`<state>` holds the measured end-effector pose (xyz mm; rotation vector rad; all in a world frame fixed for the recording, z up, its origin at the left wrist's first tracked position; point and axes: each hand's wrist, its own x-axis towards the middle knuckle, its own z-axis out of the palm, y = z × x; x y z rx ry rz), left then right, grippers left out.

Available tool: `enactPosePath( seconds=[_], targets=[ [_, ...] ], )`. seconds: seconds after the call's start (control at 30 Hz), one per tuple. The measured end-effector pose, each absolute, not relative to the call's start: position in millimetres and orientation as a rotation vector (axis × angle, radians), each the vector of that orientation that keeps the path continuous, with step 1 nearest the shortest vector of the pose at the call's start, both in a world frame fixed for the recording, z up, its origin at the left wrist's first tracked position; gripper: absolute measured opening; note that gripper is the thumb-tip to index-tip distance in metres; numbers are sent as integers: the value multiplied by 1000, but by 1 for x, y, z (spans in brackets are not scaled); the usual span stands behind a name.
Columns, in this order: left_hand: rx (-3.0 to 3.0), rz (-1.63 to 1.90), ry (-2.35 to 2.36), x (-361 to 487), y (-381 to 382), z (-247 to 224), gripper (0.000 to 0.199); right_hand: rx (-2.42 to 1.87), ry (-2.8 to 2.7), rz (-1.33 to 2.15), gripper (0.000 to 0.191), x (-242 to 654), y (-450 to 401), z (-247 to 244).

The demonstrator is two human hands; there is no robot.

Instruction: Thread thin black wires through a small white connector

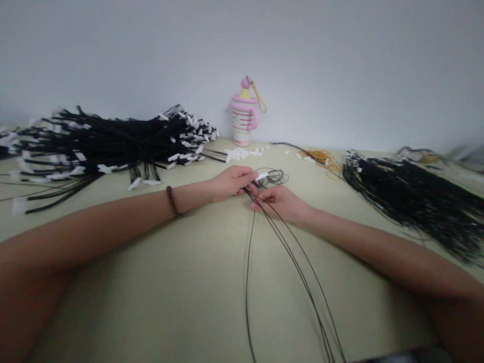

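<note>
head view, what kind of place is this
Probably a small assembly or piecework bench: big bundles of black cords with white tags, another black cord pile, and loose rubber bands on a cloth-covered table.

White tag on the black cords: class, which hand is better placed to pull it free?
Probably the left hand: its fingertips already pinch the white tag, while the right hand presses the black cords.

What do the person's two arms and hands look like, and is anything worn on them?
Both forearms are bare, with no sleeves in view and no gloves. The left hand has a dark brown beaded bracelet around its wrist. The right hand and its wrist carry nothing: no watch, ring or band shows.
</note>
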<state>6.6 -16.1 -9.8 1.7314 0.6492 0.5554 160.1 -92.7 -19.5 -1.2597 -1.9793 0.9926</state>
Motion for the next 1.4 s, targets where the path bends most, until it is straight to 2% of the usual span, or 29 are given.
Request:
enactPosePath(
  seconds=[0.23,0.37,0.5,0.67,0.73,0.83,0.97,1.03,1.1,1.17,1.27,1.4],
  targets=[
    [1718,614,750,8,-15,-12,23,-1447,-1838,1301,6,171,-89,6],
    [1718,582,754,9,-16,-10,24,-1341,-1717,1277,20,185,-90,36],
    [1711,570,756,8,-16,-8,24,-1162,-1573,1337,6,200,-95,69],
    [1693,558,729,7,-16,-9,23,-1050,-1198,1142,35,216,-102,103],
    [1691,555,734,7,-15,-9,23,-1040,-1156,990,34,224,-102,111],
    [1690,554,742,7,-15,-9,23,-996,-1181,803,21,241,-98,118],
    [1687,559,737,8,-15,-9,21,-861,-1196,608,15,262,-84,112],
    [1689,566,752,8,-15,-9,20,-904,-1305,328,12,264,-76,100],
    [1695,575,779,8,-15,-8,21,-1049,-1408,80,18,258,-69,83],
    [1698,591,816,8,-15,-7,22,-1217,-1619,-1,21,246,-64,63],
    [1674,606,839,8,-15,-7,22,-1252,-1884,-92,18,221,-65,34],
    [1631,610,826,9,-15,-7,21,-1238,-2098,22,17,191,-78,5]
  ],
)
